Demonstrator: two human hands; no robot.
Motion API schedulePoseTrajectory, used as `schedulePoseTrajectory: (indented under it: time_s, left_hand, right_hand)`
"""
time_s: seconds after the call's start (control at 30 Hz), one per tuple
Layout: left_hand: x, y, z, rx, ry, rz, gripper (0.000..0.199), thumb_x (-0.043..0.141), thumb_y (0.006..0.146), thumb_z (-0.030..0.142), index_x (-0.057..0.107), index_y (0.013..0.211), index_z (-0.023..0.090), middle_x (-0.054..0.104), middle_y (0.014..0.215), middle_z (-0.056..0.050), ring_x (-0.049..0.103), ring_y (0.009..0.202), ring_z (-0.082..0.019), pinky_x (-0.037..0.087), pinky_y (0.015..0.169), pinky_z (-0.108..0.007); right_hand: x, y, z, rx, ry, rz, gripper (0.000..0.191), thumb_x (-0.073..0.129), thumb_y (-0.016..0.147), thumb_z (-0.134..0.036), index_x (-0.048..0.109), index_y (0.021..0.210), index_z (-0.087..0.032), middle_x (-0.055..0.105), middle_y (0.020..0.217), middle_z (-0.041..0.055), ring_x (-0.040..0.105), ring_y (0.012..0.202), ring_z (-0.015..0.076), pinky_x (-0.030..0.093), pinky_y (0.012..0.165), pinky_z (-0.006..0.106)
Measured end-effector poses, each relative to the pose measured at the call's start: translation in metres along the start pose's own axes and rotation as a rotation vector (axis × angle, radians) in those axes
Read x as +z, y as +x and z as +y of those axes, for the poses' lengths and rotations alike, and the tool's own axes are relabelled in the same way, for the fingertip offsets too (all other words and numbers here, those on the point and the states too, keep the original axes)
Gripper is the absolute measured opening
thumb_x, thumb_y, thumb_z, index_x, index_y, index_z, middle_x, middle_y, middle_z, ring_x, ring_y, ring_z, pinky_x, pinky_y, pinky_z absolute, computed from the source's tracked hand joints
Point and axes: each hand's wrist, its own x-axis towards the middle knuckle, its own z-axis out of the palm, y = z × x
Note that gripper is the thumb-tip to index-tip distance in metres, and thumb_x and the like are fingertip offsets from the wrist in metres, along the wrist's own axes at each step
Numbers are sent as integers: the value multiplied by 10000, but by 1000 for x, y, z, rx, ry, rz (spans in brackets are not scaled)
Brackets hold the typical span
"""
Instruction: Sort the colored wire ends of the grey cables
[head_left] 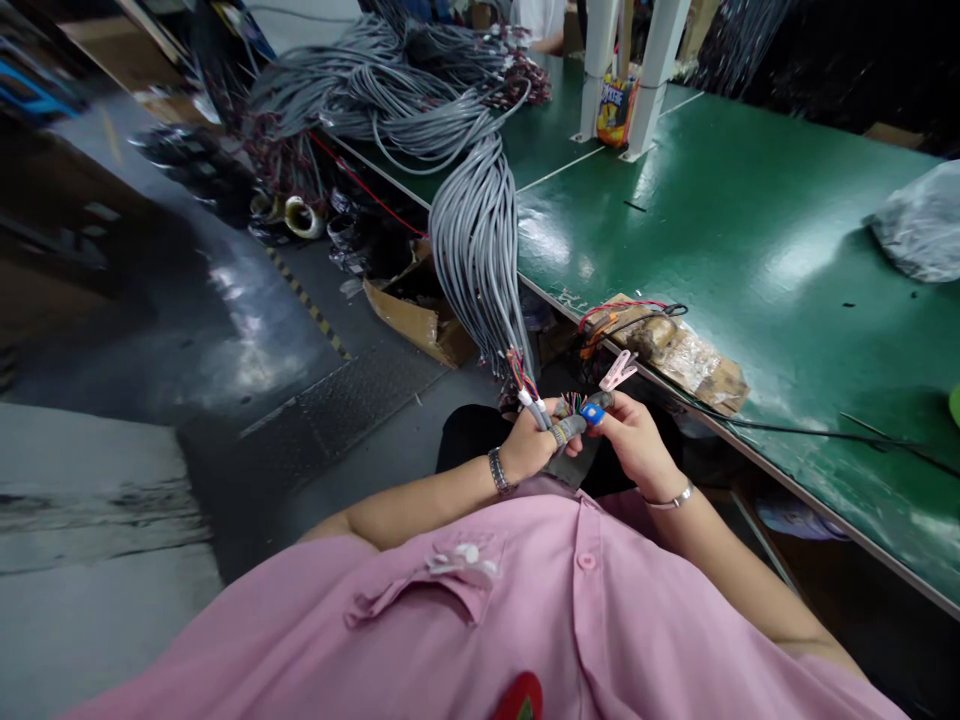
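Observation:
My left hand is closed around grey cables with stripped ends, where coloured wires fan out past white collars. Grey coverings wrap some of its fingers. Close beside it, my right hand is pinched, its fingertips at a small spray of coloured wires between the hands. A blue piece sits at the right thumb tip; whether it is worn or held I cannot tell. What lies inside the right pinch is too small to make out. A thick bundle of grey cables hangs over the table edge towards my hands.
Along the edge of the green table lies a taped wooden block with a pink clip beside it. More grey cables are heaped at the back. White posts stand on the table. An open cardboard box is on the floor.

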Motion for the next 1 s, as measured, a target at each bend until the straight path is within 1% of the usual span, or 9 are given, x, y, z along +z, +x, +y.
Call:
schedulePoseTrajectory:
  time_s: [0.27,0.37,0.5,0.57,0.63,0.73,0.8,0.9,1.0]
  left_hand:
    - [2,-1,4,19,-152,196,348,709,748,449,550,688,146,629,550,-12,566,441,-104,338,405,-192]
    - [2,-2,9,29,-186,195,343,712,744,445,557,692,143,628,547,-14,567,435,-106,317,397,-194]
    - [4,-3,17,22,-224,158,322,717,736,428,588,711,135,621,538,-13,555,421,-103,307,392,-196]
    - [6,-2,21,7,-224,118,321,727,722,421,593,697,130,622,535,-19,551,416,-103,301,387,-198]
    - [8,0,24,0,-220,92,326,741,704,413,586,672,128,622,531,-25,549,411,-103,293,384,-199]
    - [11,4,27,-1,-232,95,315,757,686,391,586,664,127,619,523,-24,542,407,-101,296,384,-199]
    - [11,7,27,1,-241,99,299,758,688,375,592,671,127,620,521,-23,542,406,-102,292,382,-196]
    - [12,10,24,10,-242,89,278,744,710,358,598,685,123,623,525,-25,550,410,-103,280,380,-189]
    - [14,12,21,5,-239,77,278,734,726,362,598,688,122,623,528,-23,544,409,-98,289,384,-187]
  right_hand:
    - [-1,-3,1,21,6,18,213,789,698,-362,683,748,-184,616,691,-15,513,610,102,423,575,232]
    - [-9,-1,6,74,175,32,222,754,736,-396,675,781,-194,620,705,-13,526,615,101,461,599,233]
    - [-20,10,5,181,483,50,377,655,768,-579,671,856,-213,631,758,-3,529,609,101,495,587,238]
    - [-21,15,1,173,478,2,401,651,766,-598,674,874,-212,640,788,4,523,598,95,481,560,225]
    - [-20,19,-3,80,374,0,366,657,786,-561,680,860,-203,630,751,2,498,571,87,445,527,209]
    - [-17,23,-5,-126,152,148,364,627,825,-543,688,795,-186,601,651,-5,451,523,78,389,495,204]
    - [-15,25,-3,-185,83,240,433,571,839,-596,685,765,-185,599,628,-2,452,517,80,387,494,209]
    - [-12,29,-2,-101,232,204,487,563,798,-669,674,785,-195,616,665,2,495,554,96,436,518,220]
    - [-9,33,-4,-9,438,164,418,698,720,-611,656,787,-200,625,687,-8,506,567,95,460,528,219]
